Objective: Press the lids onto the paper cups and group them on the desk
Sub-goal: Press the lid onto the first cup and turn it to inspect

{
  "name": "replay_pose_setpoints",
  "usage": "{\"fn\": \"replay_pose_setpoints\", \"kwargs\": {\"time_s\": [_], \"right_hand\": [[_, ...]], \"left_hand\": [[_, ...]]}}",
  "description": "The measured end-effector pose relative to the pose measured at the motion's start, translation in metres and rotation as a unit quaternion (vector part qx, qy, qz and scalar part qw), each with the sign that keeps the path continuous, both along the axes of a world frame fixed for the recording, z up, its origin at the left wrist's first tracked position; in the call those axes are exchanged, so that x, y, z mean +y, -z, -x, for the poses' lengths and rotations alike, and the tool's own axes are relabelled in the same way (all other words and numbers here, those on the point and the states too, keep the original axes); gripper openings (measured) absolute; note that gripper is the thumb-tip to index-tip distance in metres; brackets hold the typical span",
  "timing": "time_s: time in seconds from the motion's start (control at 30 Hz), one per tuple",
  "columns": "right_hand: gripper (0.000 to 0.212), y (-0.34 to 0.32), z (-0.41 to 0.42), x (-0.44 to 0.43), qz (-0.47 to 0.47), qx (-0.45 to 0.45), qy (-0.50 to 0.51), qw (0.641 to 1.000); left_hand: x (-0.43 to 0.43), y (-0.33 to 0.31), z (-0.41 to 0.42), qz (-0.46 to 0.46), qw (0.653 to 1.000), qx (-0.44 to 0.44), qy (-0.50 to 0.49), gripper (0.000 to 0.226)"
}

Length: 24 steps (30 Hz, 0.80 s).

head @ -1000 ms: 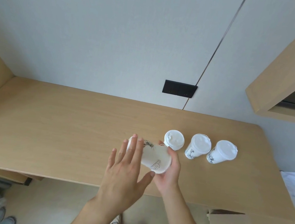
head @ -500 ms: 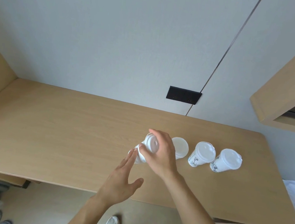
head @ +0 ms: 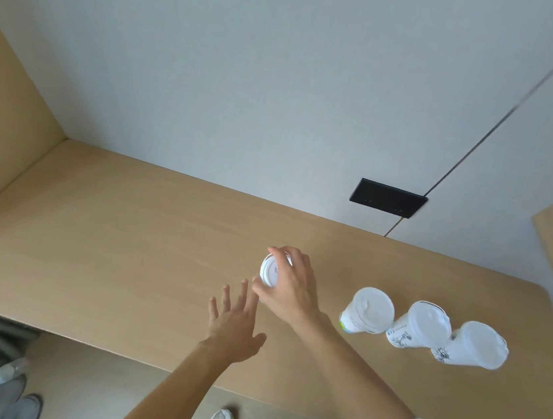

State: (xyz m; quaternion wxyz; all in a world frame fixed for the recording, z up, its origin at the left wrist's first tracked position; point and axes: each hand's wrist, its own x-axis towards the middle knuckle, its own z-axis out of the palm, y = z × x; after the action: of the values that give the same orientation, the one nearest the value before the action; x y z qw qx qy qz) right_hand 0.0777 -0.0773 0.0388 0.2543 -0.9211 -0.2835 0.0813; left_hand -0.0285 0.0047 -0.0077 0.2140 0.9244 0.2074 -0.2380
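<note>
A: Why is the big desk (head: 126, 244) so bare?

B: The cups stay together. Three lidded cups (head: 422, 326) stand side by side at the right.

A: And the fourth cup (head: 270, 270)?

B: The right hand (head: 288, 288) wraps its fingers around the lid, apart from the others. I think it goes beside them.

A: The left hand (head: 233, 323)?

B: Fingers spread, holding nothing, just beside the cup.

A: What's inside?

B: Can't tell. Lids cover them.
</note>
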Motion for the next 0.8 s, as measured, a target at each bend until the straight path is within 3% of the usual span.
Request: {"fn": "replay_pose_setpoints", "kwargs": {"time_s": [0.3, 0.67, 0.8], "right_hand": [[0.054, 0.038, -0.008, 0.034, 0.018, -0.003, 0.026, 0.999], [0.064, 0.052, -0.003, 0.046, 0.111, -0.033, 0.007, 0.993], [0.082, 0.05, -0.002, 0.047, 0.152, -0.038, 0.001, 0.988]], "left_hand": [[0.029, 0.029, -0.027, -0.11, 0.992, 0.057, 0.021, 0.097], [0.044, 0.045, -0.03, -0.117, 0.99, 0.075, 0.033, 0.096], [0.05, 0.043, -0.021, -0.122, 0.991, 0.047, 0.021, 0.111]]}}
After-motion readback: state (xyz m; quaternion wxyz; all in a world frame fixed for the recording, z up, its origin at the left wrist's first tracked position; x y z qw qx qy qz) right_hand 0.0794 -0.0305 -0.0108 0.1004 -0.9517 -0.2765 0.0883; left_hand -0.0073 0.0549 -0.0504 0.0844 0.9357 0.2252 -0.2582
